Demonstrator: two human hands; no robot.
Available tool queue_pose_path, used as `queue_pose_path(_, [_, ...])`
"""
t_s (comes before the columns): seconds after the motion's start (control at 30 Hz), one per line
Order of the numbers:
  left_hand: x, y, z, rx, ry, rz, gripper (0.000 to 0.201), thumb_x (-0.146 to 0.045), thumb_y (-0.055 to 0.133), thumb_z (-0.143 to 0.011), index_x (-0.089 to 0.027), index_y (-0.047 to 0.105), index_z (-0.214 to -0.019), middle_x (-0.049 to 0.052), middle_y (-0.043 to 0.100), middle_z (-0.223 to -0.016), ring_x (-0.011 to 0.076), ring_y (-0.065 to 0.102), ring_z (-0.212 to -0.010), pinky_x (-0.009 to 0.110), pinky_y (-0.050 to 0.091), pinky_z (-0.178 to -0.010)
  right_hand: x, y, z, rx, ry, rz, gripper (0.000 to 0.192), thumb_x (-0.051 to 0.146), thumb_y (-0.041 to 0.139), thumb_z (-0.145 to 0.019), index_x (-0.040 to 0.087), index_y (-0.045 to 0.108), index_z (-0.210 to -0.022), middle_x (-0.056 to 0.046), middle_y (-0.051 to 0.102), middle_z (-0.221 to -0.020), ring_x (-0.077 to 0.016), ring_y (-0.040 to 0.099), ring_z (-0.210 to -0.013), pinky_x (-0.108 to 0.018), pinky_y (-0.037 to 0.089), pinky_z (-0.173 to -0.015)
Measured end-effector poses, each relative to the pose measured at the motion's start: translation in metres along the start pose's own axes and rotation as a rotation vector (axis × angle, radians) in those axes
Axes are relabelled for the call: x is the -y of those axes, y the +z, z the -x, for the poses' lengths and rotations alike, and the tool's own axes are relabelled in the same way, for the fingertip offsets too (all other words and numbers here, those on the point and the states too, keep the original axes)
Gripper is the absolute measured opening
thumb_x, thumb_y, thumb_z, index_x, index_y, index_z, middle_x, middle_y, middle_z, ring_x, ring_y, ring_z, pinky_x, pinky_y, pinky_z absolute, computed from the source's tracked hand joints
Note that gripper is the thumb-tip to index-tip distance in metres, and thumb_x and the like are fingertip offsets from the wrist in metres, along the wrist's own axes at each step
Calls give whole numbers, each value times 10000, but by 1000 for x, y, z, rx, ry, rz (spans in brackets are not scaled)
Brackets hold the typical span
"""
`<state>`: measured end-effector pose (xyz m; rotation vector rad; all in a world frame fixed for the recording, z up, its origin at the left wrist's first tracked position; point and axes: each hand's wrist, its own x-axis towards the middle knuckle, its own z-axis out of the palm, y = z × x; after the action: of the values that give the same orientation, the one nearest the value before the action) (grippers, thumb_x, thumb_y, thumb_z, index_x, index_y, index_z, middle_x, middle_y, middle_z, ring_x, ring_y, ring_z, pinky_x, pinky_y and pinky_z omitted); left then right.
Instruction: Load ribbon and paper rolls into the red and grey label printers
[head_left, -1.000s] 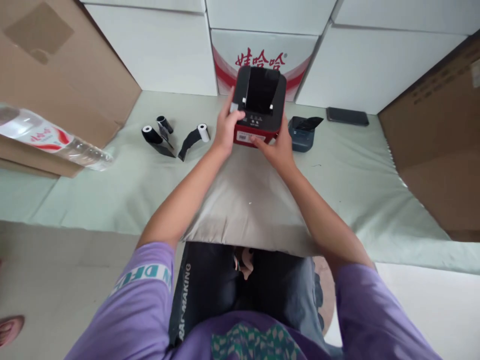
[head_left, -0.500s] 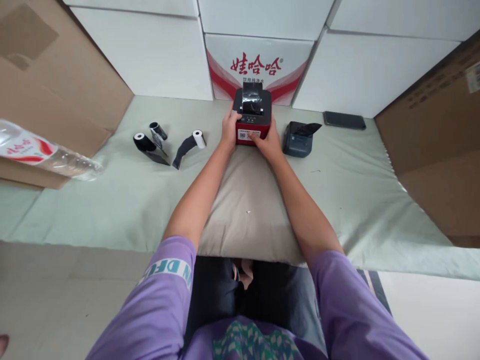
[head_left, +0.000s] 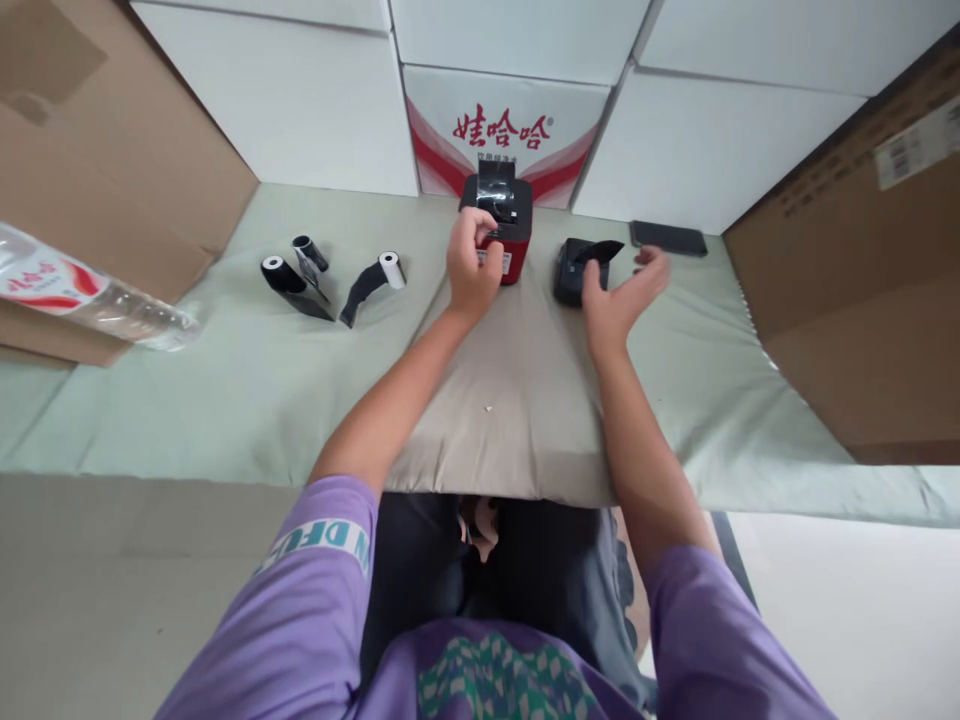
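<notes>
Currently the red and black label printer (head_left: 504, 228) sits upright at the far edge of the beige pillow (head_left: 510, 410), directly ahead of my left hand (head_left: 472, 268), in front of a white carton with red lettering (head_left: 501, 132). I judge it a rigid plastic unit of moderate weight, not slippery, with a hinged lid raised at the back; that lid and the black strip in it look like the delicate parts. The safe hold is on the two solid side walls of the lower red body, not on the lid.

My left hand is curled against the front of the printer, fingers closed over its top front edge. My right hand (head_left: 619, 296) is open, palm turned inward, holding nothing, raised just beside a small dark grey printer (head_left: 576, 272). Beyond that hand a black phone (head_left: 668, 238) lies flat. Left of my left hand lie three small rolls (head_left: 330, 277) with black ribbon trailing, and farther left a plastic bottle (head_left: 90, 300).

Compared with half a second ago, my right hand has left the front of the red printer and moved out to the right, opened; the left has shifted across the front face.
</notes>
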<state>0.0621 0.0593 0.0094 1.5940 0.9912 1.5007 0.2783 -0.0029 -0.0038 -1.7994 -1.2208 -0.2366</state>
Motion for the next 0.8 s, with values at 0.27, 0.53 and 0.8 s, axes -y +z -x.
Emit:
queue_pose_path(0.27, [-20, 13, 81, 193, -51, -123, 226, -29, 571, -814, -253, 573, -842, -40, 401, -663, 170, 462, -661, 333, 413, -731, 10, 38, 8, 200, 283, 108, 1101, 511, 783, -686, 19, 336, -1563, -333, 606, -1401, -464, 541, -1363, -741, 373, -1156])
queue_pose_path(0.53, [-2, 0, 88, 223, -170, -244, 153, -130, 592, -874, -223, 645, -983, -11, 583, -757, 174, 570, -733, 335, 446, -797, -3, -4, 18, 306, 126, 30, 729, 503, 775, -676, 144, 562, -1273, -206, 689, -1238, -394, 655, -1166, -656, 507, -1055])
queue_pose_path(0.8, [11, -3, 82, 239, -226, -337, 435, -481, 396, -1100, -301, 695, -1358, 83, 748, -1326, 329, 585, -1374, 581, 273, -1250, 38, -51, 90, 492, -15, -135, 786, 534, 805, -693, 180, 552, -1348, -176, 679, -1217, -405, 655, -1168, -637, 538, -1032])
